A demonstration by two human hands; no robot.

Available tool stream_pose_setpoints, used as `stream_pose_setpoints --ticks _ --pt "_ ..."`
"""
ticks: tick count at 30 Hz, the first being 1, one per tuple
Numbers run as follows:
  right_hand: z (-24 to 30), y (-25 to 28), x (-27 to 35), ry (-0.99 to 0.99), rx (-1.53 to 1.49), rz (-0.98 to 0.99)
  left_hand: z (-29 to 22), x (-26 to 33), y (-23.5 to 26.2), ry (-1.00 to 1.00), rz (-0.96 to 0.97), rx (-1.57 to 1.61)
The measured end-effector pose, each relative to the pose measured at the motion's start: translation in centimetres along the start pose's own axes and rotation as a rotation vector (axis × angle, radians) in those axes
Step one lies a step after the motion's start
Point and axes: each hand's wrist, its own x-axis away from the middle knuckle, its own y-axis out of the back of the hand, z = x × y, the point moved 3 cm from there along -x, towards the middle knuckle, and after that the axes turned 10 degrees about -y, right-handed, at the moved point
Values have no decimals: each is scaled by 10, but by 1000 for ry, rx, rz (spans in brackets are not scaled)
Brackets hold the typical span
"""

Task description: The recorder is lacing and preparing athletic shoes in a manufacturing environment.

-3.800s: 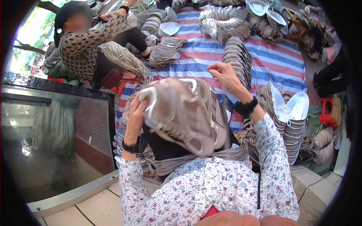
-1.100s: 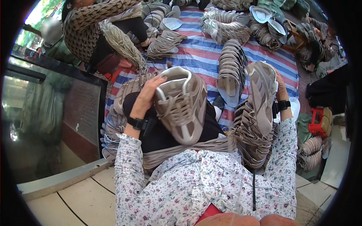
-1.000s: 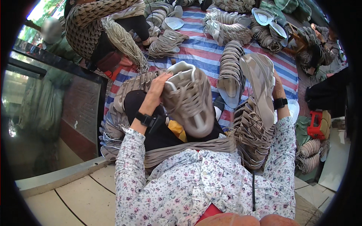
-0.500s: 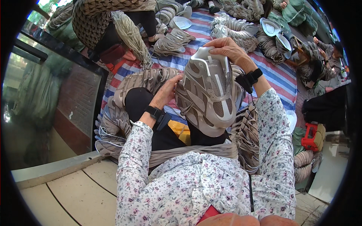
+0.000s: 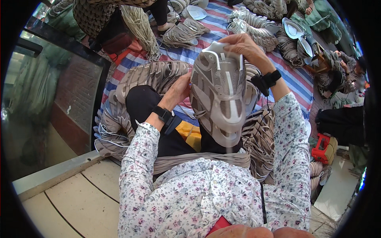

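I hold a taupe and white shoe upper (image 5: 220, 93) upright in front of me, its outer side facing the camera. My right hand (image 5: 244, 47) grips its top edge from above. My left hand (image 5: 178, 89) is against its left side, fingers partly hidden behind it. Both wrists carry black bands. Under the upper lie my dark trousers and a yellow piece (image 5: 189, 133) on my lap.
Stacks of taupe shoe uppers (image 5: 152, 75) lie around me on a striped tarp (image 5: 293, 77). A seated person in a patterned top (image 5: 101, 16) is at the far left, another person (image 5: 337, 69) at the right. A dark glass panel (image 5: 51, 95) stands left; a red box (image 5: 323, 148) sits right.
Earlier each hand held a separate upper apart. The right hand has come in over the top, and both hands now hold one upper, raised closer to the camera.
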Motion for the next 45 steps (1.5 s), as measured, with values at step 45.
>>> stream_pose_setpoints --ticks 45 --pt "-41 -48 67 -517 -629 6 -15 -12 -34 -255 -89 -256"
